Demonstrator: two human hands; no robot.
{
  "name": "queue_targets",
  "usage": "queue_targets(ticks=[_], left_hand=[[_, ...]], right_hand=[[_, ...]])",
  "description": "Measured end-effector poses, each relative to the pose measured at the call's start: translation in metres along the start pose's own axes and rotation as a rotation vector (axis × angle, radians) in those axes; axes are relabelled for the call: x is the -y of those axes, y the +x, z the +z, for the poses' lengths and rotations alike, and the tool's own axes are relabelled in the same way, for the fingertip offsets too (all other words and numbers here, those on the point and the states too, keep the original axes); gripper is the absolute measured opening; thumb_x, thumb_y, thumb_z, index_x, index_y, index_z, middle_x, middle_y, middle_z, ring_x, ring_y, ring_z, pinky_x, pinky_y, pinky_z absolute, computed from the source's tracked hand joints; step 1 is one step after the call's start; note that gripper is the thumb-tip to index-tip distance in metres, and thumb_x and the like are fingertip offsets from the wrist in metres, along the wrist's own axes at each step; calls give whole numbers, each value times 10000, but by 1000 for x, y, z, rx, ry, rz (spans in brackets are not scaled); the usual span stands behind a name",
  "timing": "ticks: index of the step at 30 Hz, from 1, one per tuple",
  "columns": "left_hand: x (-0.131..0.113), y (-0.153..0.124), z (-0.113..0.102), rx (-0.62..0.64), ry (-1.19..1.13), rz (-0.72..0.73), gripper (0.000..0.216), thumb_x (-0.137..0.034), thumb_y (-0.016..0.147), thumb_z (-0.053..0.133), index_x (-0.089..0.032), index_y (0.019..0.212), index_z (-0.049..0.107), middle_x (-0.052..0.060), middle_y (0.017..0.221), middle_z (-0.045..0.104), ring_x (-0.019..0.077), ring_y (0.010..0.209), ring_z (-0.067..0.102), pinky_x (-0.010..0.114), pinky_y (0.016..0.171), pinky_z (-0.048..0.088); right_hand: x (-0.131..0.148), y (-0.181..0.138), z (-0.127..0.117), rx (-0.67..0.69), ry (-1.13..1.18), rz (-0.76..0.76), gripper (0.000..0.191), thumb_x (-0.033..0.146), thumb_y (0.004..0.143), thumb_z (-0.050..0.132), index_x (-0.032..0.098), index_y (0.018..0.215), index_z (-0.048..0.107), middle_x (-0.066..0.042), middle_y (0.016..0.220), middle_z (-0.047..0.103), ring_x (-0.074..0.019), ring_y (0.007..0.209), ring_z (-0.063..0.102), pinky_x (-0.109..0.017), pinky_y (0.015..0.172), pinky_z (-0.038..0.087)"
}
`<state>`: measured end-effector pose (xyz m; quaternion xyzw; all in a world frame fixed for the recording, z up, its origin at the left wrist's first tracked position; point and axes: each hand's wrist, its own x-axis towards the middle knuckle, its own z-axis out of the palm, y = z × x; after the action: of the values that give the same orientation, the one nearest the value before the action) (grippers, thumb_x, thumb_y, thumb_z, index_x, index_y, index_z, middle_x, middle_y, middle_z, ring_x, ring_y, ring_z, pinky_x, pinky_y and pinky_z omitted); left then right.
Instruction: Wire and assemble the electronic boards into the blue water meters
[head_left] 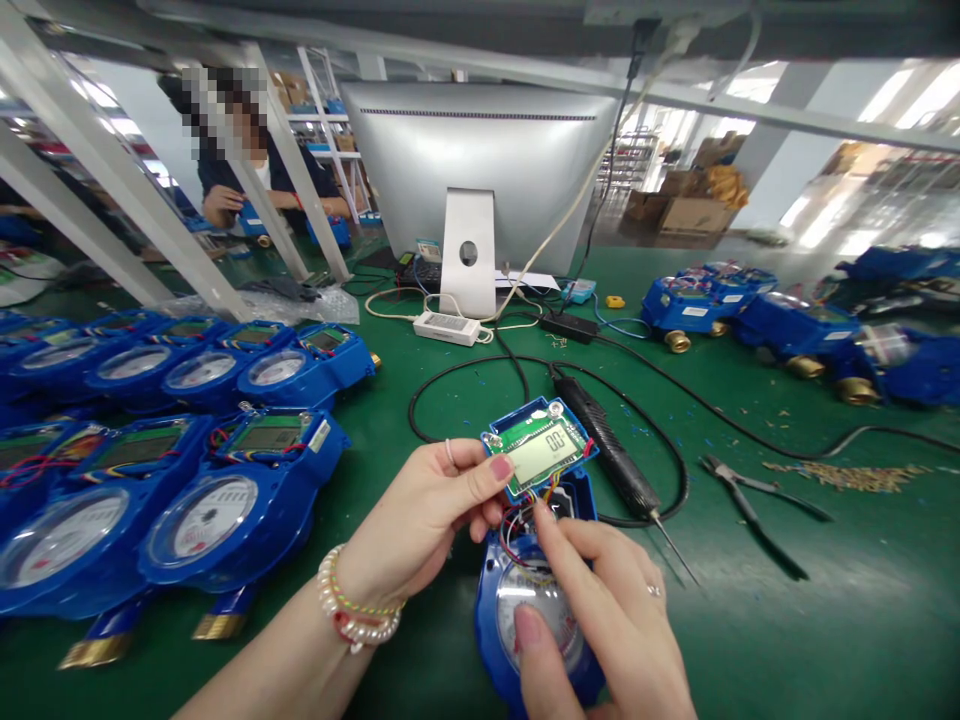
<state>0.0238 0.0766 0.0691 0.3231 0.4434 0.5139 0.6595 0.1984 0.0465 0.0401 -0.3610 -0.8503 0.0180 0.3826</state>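
Green and blue show together between the hands: an LCD circuit board (551, 440), set in a blue plastic housing (541, 403), with zeros on its lit display. The left hand (424, 505) grips it at its left end, thumb pressed over the near left corner of the display and the other fingers curled at the side and underneath. The board is tilted up above the far end of a blue water meter (489, 600), with coloured wires (514, 535) running between them. The right hand (619, 610) is spread; its index fingertip is at the wires just below the board's near edge, though contact cannot be told, and its thumb lies over the meter's round dial, well apart from the index finger. Just right of the board lies a black electric screwdriver (604, 440), its bit pointing near and right. Farther right are cutting pliers (726, 474) with spread handles, and beyond them a pile of small screws (847, 476). Rows of assembled water meters (232, 575) fill the left of the green table (435, 655); more blue meters (686, 300) sit far right. On the far side stand a white power adapter (448, 327) and a silver monitor (480, 140). Far left, a co-worker's hand (223, 203) is near a blue part.
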Motion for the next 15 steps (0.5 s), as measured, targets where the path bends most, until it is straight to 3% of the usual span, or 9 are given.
queue_targets(ticks=[8, 13, 15], left_hand=[[0, 0, 1, 19, -30, 0, 272, -312, 688, 801, -106, 667, 625, -17, 525, 584, 34, 441, 471, 105, 398, 353], [-5, 2, 1, 31, -19, -39, 316, -353, 690, 796, -92, 671, 618, -21, 518, 563, 26, 429, 448, 105, 390, 335], [-6, 2, 0, 43, -10, -52, 321, -363, 702, 786, -87, 680, 623, -19, 520, 564, 21, 424, 443, 104, 393, 332]], right_hand=[[7, 3, 6, 24, 59, 51, 428, 262, 848, 537, 91, 1240, 533, -116, 1068, 565, -251, 994, 528, -380, 817, 422], [-17, 18, -25, 44, 92, -44, 322, 155, 845, 563, 157, 1166, 592, -68, 989, 601, -206, 949, 550, -343, 816, 443], [-32, 29, -38, 13, 117, 13, 304, 168, 865, 577, 204, 1166, 599, -51, 1021, 595, -187, 970, 550, -322, 837, 450]])
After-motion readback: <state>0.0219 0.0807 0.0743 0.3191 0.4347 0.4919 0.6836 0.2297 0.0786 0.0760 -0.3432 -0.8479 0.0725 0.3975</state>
